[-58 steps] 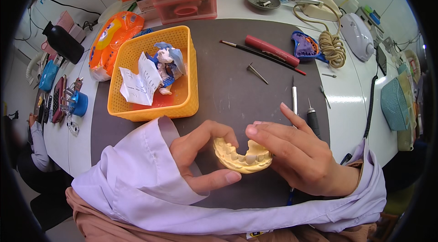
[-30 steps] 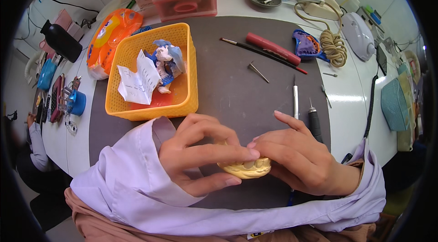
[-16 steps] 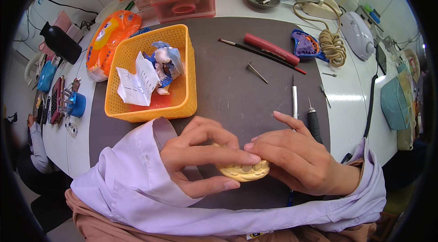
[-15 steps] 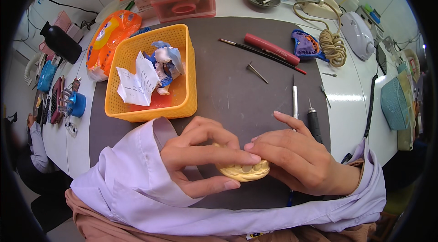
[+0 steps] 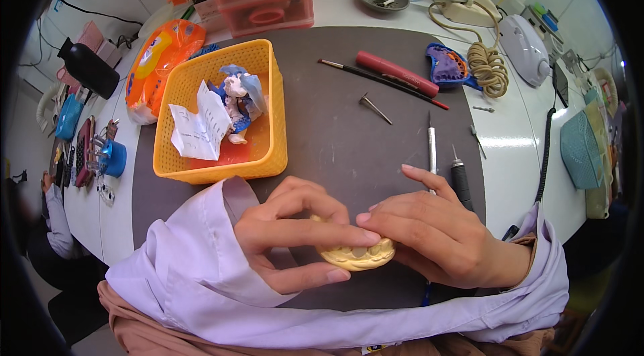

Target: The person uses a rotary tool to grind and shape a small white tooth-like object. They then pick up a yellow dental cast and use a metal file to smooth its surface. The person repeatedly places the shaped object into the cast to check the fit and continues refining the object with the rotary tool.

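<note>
A yellow plaster dental cast [image 5: 359, 262] with moulded teeth is between my hands, above the grey mat near my body. My left hand [image 5: 298, 235] grips it from the left, its index finger across the top of the teeth and its thumb along the lower rim. Against the cast's right side, the fingers of my right hand [image 5: 436, 232] are bent, with one finger raised; that thumb is hidden. From beneath the right hand pokes a thin blue-ended tool [image 5: 426, 293], most of it covered, so I cannot tell whether the hand holds it.
A yellow basket [image 5: 278, 134] with paper and crumpled scraps stands left on the grey mat [image 5: 322, 134]. Right of it lie a brush [image 5: 382, 83], a pink tube [image 5: 397, 73], a screw-like pin [image 5: 376, 108], a silver-handled tool [image 5: 432, 151], a black handpiece [image 5: 461, 185] and a blue impression tray [image 5: 448, 66].
The view has shifted slightly. Both hands keep nearly the same pose around the dental cast, with the right fingertips moved a touch left along its top.
</note>
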`<state>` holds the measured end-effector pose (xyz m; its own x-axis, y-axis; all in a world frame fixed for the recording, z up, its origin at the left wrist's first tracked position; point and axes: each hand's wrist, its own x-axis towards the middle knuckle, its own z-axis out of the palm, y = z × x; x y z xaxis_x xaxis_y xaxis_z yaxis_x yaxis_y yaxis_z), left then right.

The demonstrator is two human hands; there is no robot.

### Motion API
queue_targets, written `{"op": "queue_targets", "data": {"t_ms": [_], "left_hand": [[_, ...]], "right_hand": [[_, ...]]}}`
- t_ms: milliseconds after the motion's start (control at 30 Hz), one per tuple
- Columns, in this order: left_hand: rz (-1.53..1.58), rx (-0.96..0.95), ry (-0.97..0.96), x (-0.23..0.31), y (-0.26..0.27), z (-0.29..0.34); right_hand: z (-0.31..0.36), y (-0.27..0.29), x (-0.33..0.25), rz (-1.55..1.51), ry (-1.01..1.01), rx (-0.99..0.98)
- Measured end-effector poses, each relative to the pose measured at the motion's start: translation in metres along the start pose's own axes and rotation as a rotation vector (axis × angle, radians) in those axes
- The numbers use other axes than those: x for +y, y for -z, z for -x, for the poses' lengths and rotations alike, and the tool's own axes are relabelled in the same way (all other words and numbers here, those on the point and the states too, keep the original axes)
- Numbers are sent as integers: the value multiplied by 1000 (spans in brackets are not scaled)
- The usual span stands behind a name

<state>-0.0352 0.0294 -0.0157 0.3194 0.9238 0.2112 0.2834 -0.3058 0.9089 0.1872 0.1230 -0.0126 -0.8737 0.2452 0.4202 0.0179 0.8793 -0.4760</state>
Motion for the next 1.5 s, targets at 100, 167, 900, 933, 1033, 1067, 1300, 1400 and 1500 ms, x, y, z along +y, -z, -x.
{"op": "queue_targets", "data": {"t_ms": [100, 167, 900, 933, 1033, 1067, 1300, 1400, 1500], "left_hand": [[4, 1, -2, -1, -1, -1], [-5, 4, -5, -1, -1, 0], [164, 12, 81, 0, -2, 5], [149, 5, 77, 0, -1, 4], [146, 1, 74, 1, 0, 4], [151, 6, 78, 1, 0, 5], [182, 19, 70, 0, -1, 4], [169, 31, 62, 0, -2, 3], [169, 31, 70, 0, -1, 3]], "right_hand": [[1, 0, 1, -1, 2, -3], [1, 0, 1, 0, 0, -6], [-2, 3, 0, -113, 3, -57], [-1, 3, 1, -135, -3, -72], [-3, 4, 1, -173, 2, -93], [-2, 4, 1, -190, -8, -102], [-1, 3, 1, -292, -46, -64], [3, 0, 2, -436, -102, -35], [3, 1, 1, -497, -129, -34]]}}
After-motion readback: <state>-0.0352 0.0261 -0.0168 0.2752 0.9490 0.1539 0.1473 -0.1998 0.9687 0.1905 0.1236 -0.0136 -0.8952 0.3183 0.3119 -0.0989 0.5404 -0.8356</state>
